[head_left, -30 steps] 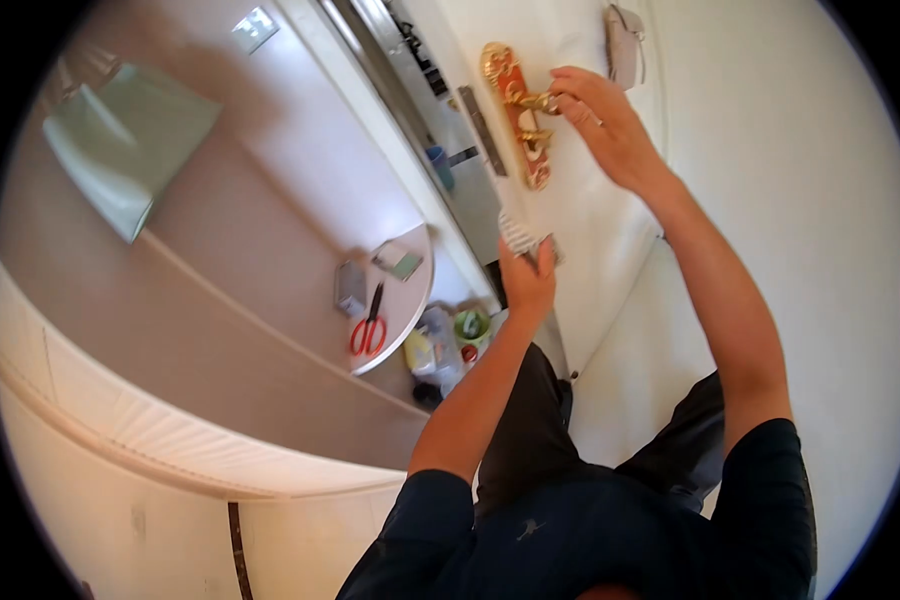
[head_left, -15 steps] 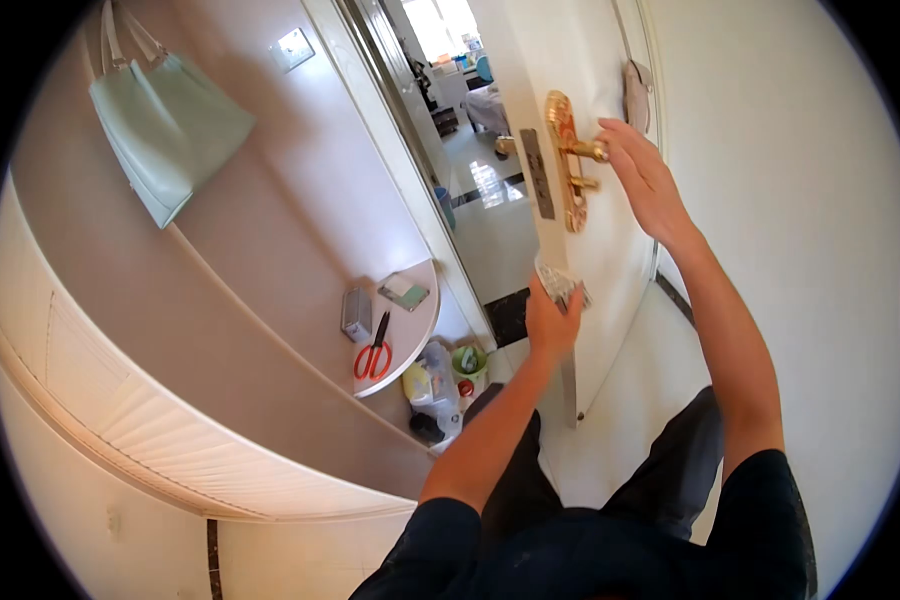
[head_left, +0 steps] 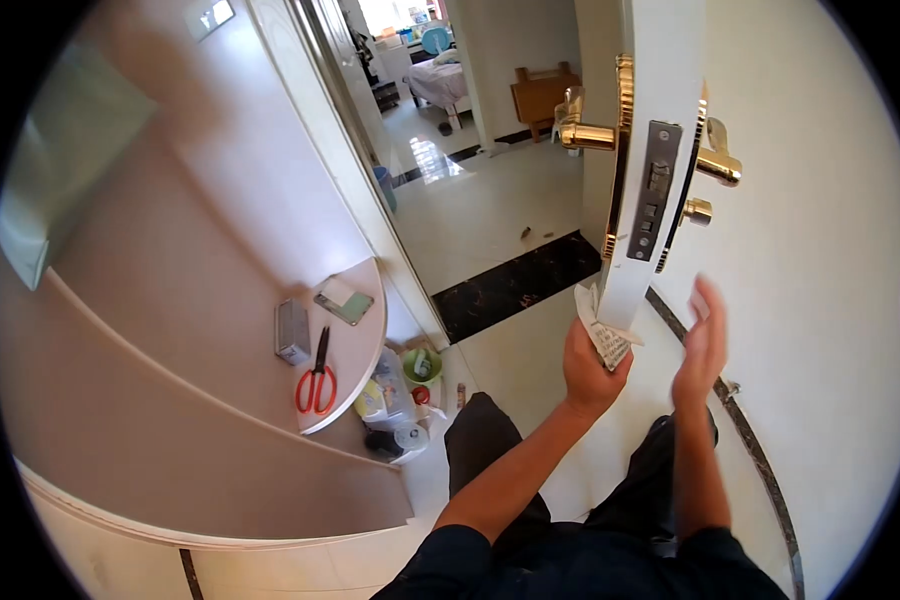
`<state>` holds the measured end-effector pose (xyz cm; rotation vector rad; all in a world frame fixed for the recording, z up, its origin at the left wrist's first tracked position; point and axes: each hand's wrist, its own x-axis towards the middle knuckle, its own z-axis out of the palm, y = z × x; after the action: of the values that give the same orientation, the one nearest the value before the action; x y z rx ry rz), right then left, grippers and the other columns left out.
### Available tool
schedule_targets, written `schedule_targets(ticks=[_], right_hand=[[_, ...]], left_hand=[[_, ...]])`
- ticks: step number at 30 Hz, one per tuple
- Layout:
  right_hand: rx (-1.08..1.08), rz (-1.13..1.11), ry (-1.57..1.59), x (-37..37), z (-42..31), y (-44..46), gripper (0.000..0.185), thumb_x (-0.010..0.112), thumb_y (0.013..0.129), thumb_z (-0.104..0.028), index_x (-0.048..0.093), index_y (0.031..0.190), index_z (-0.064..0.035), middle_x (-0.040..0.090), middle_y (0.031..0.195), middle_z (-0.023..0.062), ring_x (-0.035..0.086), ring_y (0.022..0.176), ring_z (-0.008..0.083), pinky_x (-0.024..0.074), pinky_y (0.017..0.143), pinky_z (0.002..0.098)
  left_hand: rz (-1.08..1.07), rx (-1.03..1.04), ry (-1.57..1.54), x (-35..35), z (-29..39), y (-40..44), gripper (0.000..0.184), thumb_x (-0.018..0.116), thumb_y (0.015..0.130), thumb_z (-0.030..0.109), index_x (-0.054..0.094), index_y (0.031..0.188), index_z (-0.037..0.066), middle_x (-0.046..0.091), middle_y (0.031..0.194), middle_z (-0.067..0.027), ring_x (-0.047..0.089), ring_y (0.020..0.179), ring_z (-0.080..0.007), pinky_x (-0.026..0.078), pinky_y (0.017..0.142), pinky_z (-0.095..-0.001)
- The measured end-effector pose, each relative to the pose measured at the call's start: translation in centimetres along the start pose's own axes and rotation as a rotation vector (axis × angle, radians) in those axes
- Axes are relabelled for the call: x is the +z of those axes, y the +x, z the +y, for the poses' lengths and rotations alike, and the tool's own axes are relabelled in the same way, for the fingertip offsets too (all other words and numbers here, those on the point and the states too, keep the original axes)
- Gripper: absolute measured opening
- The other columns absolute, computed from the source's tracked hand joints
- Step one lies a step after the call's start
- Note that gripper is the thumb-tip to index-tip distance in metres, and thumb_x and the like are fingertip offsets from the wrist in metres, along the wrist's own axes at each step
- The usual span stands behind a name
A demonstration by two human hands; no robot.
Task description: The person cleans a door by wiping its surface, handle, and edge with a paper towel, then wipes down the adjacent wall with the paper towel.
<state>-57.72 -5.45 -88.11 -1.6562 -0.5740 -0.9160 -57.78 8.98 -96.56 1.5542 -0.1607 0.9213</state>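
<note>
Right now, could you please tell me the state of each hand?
Left hand: closed on a crumpled, printed paper-like piece by the edge of the door.
Right hand: open, slightly blurred, with nothing visible in it.

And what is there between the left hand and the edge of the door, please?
In the head view, a crumpled printed sheet, perhaps paper, lies between the left hand and the door edge.

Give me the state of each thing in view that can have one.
Door: open
Door handles: untouched by either hand
Left hand: closed on paper
Paper: crumpled, by the door's edge
Right hand: empty, fingers extended
Scissors: blades together, lying on shelf
Green tub: open-topped, things inside
Pale green bag: blurred, closure unclear
</note>
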Motion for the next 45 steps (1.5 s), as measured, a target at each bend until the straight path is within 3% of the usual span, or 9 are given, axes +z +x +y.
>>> schedule_targets(ticks=[5,7,16,21,24,30,34,36,45], right_hand=[[-0.033,-0.081,-0.240,-0.4,-2.1,-9.6,0.045,0.077,0.084,-0.001,0.062,0.126,0.0037,0.065,0.120,0.0209,0.062,0.112,0.0364,0.0501,0.098,0.0437],[-0.119,-0.149,-0.206,-0.8,-3.3,-10.3,0.043,0.082,0.078,0.005,0.064,0.118,0.0018,0.066,0.106,0.0174,0.063,0.098,0.0342,0.0523,0.085,0.0406],[-0.035,-0.038,-0.311,-1.3,-3.5,-8.5,0.062,0.072,0.088,0.001,0.049,0.145,0.0082,0.055,0.136,0.0243,0.057,0.121,0.0359,0.0494,0.100,0.0417],[0.189,0.100,-0.055,-2.4,-2.5,-8.6,0.058,0.067,0.094,0.004,0.044,0.146,0.0072,0.050,0.139,0.0191,0.053,0.126,0.0285,0.0450,0.106,0.0387],[0.154,0.199,0.004,-2.8,-1.7,-8.1,0.060,0.067,0.095,0.007,0.039,0.148,0.0058,0.049,0.139,0.0161,0.052,0.128,0.0248,0.0425,0.109,0.0359],[0.197,0.360,-0.072,-3.8,0.2,-8.1,0.062,0.069,0.094,0.007,0.039,0.148,0.0044,0.049,0.142,0.0159,0.051,0.135,0.0255,0.0407,0.114,0.0378],[0.224,0.513,0.078,-4.1,1.4,-7.0,0.062,0.069,0.097,0.004,0.036,0.150,0.0045,0.052,0.145,0.0179,0.054,0.135,0.0271,0.0405,0.116,0.0409],[0.181,0.583,0.053,-4.4,2.1,-6.3,0.063,0.068,0.100,0.002,0.034,0.153,0.0054,0.051,0.147,0.0194,0.053,0.136,0.0276,0.0415,0.116,0.0418],[-0.076,0.539,-0.372,-5.9,2.7,-1.9,0.060,0.054,0.109,-0.002,0.027,0.160,0.0117,0.052,0.149,0.0200,0.057,0.132,0.0247,0.0432,0.113,0.0357]], left_hand=[[-0.037,-0.109,-0.052,2.0,-0.8,-1.7,0.082,0.083,0.074,0.016,0.048,0.145,-0.007,0.061,0.131,-0.0277,0.059,0.119,-0.0487,0.049,0.104,-0.0492],[0.030,0.006,0.080,2.8,-0.5,-2.0,0.068,0.084,0.079,0.020,0.051,0.134,-0.003,0.068,0.109,-0.0182,0.071,0.097,-0.0334,0.057,0.084,-0.0417],[-0.241,0.123,-0.072,5.7,3.9,-1.7,0.067,0.087,0.079,0.026,0.054,0.131,-0.001,0.064,0.110,-0.0154,0.068,0.093,-0.0314,0.056,0.082,-0.0418],[-0.422,-0.210,-0.534,7.0,5.5,-3.0,0.043,0.040,0.113,0.033,0.053,0.136,-0.002,0.062,0.122,-0.0118,0.065,0.108,-0.0223,0.059,0.086,-0.0340],[-0.490,-0.297,-0.525,7.1,7.0,-3.1,0.043,0.058,0.100,0.023,0.055,0.138,0.001,0.058,0.127,-0.0222,0.057,0.117,-0.0440,0.047,0.105,-0.0489],[-0.694,0.272,0.025,6.6,5.6,-3.5,0.061,0.064,0.095,0.014,0.040,0.147,-0.007,0.053,0.142,-0.0288,0.051,0.132,-0.0490,0.038,0.117,-0.0522],[-0.808,-0.014,-0.178,6.0,7.4,-2.9,0.066,0.064,0.093,0.010,0.037,0.151,-0.008,0.049,0.150,-0.0308,0.047,0.139,-0.0496,0.035,0.121,-0.0525],[-0.682,0.250,-0.128,6.1,6.0,-4.0,0.077,0.064,0.095,0.010,0.027,0.160,-0.008,0.044,0.158,-0.0315,0.045,0.146,-0.0472,0.036,0.122,-0.0496],[-0.590,0.250,0.254,-1.2,-1.7,-5.7,0.061,0.065,0.090,-0.001,0.050,0.149,-0.004,0.056,0.150,-0.0265,0.058,0.132,-0.0442,0.049,0.110,-0.0491]])
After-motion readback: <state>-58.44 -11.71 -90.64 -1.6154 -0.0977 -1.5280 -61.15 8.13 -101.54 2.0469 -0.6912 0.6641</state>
